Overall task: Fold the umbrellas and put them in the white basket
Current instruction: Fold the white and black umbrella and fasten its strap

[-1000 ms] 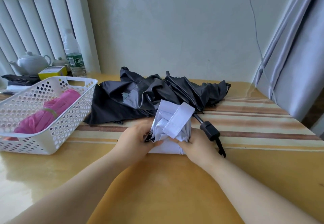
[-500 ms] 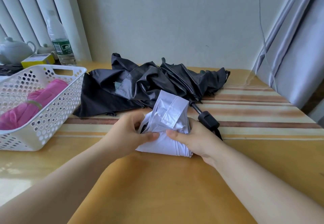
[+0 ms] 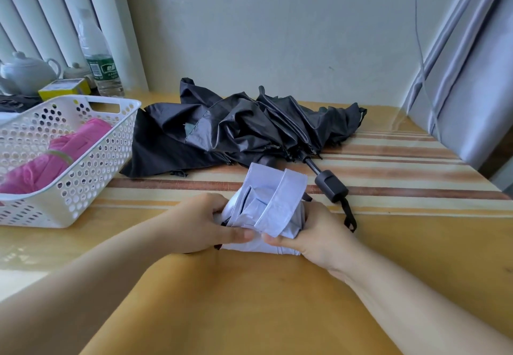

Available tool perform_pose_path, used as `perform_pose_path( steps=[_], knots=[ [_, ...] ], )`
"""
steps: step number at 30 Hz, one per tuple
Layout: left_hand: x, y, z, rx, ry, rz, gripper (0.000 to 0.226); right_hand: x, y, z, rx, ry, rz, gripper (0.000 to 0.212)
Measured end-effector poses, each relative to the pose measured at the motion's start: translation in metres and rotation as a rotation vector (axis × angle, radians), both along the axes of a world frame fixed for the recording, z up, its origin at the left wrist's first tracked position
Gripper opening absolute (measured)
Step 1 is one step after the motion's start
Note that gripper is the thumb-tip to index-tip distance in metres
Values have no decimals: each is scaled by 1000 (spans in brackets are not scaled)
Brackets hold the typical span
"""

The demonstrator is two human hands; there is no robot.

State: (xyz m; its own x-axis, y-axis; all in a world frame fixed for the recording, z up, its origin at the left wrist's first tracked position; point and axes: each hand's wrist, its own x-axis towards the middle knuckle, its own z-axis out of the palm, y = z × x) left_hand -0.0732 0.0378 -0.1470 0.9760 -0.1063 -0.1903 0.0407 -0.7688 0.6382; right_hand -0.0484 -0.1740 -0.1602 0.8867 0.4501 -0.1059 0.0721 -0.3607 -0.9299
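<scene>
**One umbrella binned, one in hand, one waiting**

Both hands work the same bundle at the near middle of the table [image 3: 416,243]. The left hand [image 3: 200,224] curls its fingers and thumb round the left side of the pale lavender umbrella [image 3: 266,210], and the right hand [image 3: 313,235] grips its right side, thumb pressed on the near edge of the fabric. The closing strap [image 3: 280,202] lies across the top of the bundle, its free end near the two thumbs; whether it is fastened cannot be told.

As for progress, a pink umbrella [image 3: 55,157] already lies rolled inside the white basket [image 3: 91,188], which stands at the left, well apart from the hands. That one looks finished. The lavender one seems gathered and close to being secured, and it has yet to go in the basket. Behind it, the black umbrella [image 3: 244,129] sprawls loose and unfolded, its handle [image 3: 330,185] pointing toward the right hand. By this reckoning roughly a third is done, with one wrap to close and a whole umbrella left.
</scene>
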Motion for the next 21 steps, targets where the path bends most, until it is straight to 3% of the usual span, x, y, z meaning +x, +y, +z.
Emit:
perform_pose_path(
  steps=[2, 4, 9, 12, 14, 16, 18, 20, 21],
  knots=[
    [-4, 0, -7, -96, -56, 37, 48, 1, 0, 1, 31, 38, -13, 23],
    [-4, 0, -11, -153, -115, 35, 57, 3, 1, 4, 46, 104, -11, 22],
    [-11, -3, -15, -145, -207, 79, 57, 0, 4, 6, 48, 116, -103, 33],
    [-10, -4, -13, -171, -209, 93, 50, -11, 7, 0, -50, -91, -256, 52],
    [-7, -4, -11, -192, -180, 71, 39, -19, 8, -6, -170, -393, -385, 60],
    [-6, -3, -10, -206, -154, 50, 33, -21, 8, -7, -260, -669, -383, 64],
    [-6, -3, -10, -211, -149, 48, 31, -12, 9, 11, -257, -570, -233, 75],
    [-6, -3, -11, -213, -145, 55, 29, 8, 9, 36, -152, -273, -47, 79],
    [-6, -2, -11, -213, -143, 58, 29, 21, 8, 44, -53, -154, -8, 71]
  ],
)
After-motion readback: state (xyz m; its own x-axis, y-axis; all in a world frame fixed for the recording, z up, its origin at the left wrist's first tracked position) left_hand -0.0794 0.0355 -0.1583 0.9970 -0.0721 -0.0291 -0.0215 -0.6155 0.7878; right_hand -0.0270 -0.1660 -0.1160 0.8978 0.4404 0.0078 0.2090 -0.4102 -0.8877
